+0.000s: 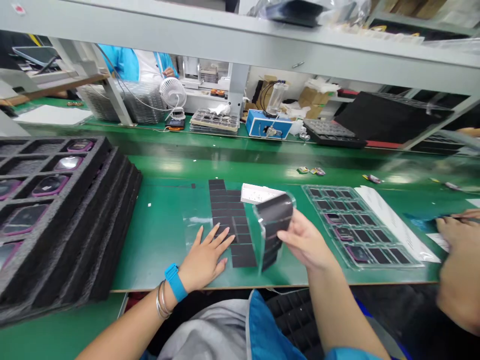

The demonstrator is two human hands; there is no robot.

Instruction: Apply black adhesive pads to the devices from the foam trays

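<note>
My left hand (208,257) lies flat with fingers spread on clear film and the lower left of a group of black rectangular stickers (228,205) on the green bench. In my right hand (305,240) is a bent clear sheet with black rectangular stickers (275,217), pinched at its right edge between thumb and fingers. It is raised above the bench and slightly blurred. Behind it lies a white printed card (258,193). To the right of that hand, a clear plastic tray (318,205) holds dark rectangular pieces, some with purple frames.
Black foam trays (120,215) with purple-framed parts are stacked at the left. White paper (397,220) lies beside the clear tray. Another person's hands (455,230) are at the far right. A white fan (172,91) and a blue device (268,125) stand under the overhead shelf (225,32).
</note>
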